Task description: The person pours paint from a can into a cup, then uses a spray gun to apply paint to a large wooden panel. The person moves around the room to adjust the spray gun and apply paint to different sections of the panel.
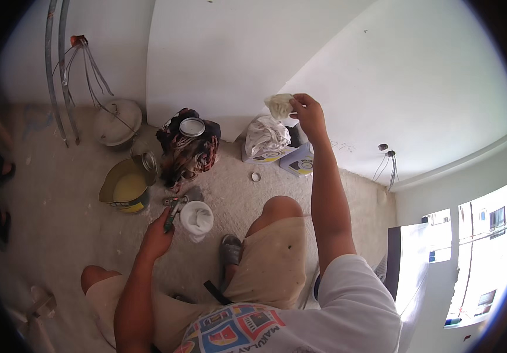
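My left hand [160, 234] is closed around a green-handled tool [174, 213] with a metal head, beside a white cup-like container [196, 217] with pale contents. My right hand [304, 113], raised at the end of my outstretched arm, pinches a crumpled pale cloth or wad [278, 106]. Below it, a crumpled white bundle [265, 135] sits on a box with yellow markings [253, 156], beside a second similar box [293, 163]. A dark patterned cloth heap [185, 150] with a round metal lid [191, 126] on it lies in front of me.
A yellow bucket [127, 188] of pale liquid and a round lidded container [118, 123] stand left on the concrete floor [53, 235]. A small ring [256, 176] lies ahead. Wires hang from the white walls. Another person's legs and feet [0, 170] are at the far left. Windows are right.
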Demonstrator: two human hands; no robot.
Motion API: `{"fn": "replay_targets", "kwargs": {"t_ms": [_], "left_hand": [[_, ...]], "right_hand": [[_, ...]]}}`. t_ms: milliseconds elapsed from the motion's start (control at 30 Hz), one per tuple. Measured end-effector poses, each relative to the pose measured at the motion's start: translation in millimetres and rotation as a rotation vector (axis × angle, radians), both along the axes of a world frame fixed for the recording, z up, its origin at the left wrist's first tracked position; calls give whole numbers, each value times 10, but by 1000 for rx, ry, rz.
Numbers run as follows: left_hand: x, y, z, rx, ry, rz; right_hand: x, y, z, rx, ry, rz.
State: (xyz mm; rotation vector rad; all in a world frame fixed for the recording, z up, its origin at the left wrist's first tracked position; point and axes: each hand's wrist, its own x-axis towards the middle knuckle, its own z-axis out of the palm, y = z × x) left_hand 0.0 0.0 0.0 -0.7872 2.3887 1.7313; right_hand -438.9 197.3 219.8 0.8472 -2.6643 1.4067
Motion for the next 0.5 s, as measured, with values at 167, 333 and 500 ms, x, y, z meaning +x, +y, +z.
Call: {"fn": "replay_targets", "kwargs": {"t_ms": [167,333,500], "left_hand": [[177,-207,270,-11,150,5],[324,-458,633,-82,201,-70],[486,-804,1123,15,73,-69]], "right_hand": [[-402,497,-735,-8,20,-225],[-393,361,-904,13,39,-275],[94,-342,-590,-230,-105,73]]}}
